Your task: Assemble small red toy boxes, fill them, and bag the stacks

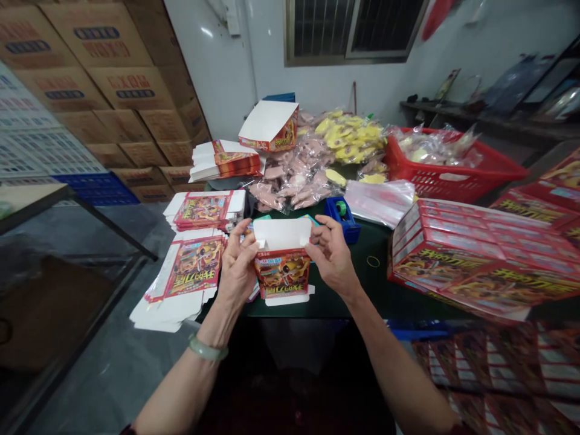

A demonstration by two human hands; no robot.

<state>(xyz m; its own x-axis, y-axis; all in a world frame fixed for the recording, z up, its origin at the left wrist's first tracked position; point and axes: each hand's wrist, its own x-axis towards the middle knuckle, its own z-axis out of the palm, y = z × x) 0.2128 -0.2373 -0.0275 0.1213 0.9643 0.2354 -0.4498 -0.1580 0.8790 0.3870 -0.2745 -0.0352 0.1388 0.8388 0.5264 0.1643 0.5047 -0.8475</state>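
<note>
A small red printed carton (283, 272) hangs between my hands above the front edge of the dark green table (372, 290). Its white flap stands up at the far end, and another flap sticks out at the near end. My left hand (239, 257) pinches the carton's left upper corner, thumb at a small side tab. At the right upper corner, my right hand (333, 254) grips it the same way. Flat printed cartons (197, 266) lie stacked left of my left hand. Beyond my right hand sits a blue tape dispenser (343, 220).
Bagged pink pieces (294, 166) and bagged yellow pieces (351, 136) are heaped at the back. Clear plastic bags (380, 199) lie before a red basket (444, 181). Filled red boxes (480, 254) stand at right; brown cartons (113, 78) are piled at far left.
</note>
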